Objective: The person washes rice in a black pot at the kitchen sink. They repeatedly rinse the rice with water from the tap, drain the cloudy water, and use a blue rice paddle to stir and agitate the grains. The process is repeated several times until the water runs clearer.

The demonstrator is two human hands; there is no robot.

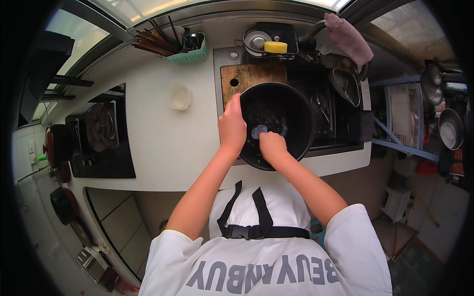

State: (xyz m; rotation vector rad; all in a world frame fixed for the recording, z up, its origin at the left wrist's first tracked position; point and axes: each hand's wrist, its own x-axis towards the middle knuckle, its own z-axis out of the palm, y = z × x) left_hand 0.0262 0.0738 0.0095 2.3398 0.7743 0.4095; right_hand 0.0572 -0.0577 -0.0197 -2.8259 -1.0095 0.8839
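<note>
A deep black pot [296, 111] rests over the front of the sink, partly above a wooden cutting board [255, 74]. My left hand [233, 124] grips the pot's left rim, its fingers pointing away from me along the outer wall. Inside the pot, my right hand [273, 145] holds a small translucent bluish piece [259, 131], whose exact kind I cannot make out. Wet-looking bright spots show on the pot's dark inner surface. My fingers hide part of the bluish piece.
Left on the counter stands a cloudy plastic cup [181, 97]. Behind it is a green basket [190, 53] of chopsticks and utensils. A gas stove [102, 133] sits far left. The sink [322, 107] holds a strainer basket [345, 86]; a yellow sponge [275, 47] and pink cloth [348, 39] are behind.
</note>
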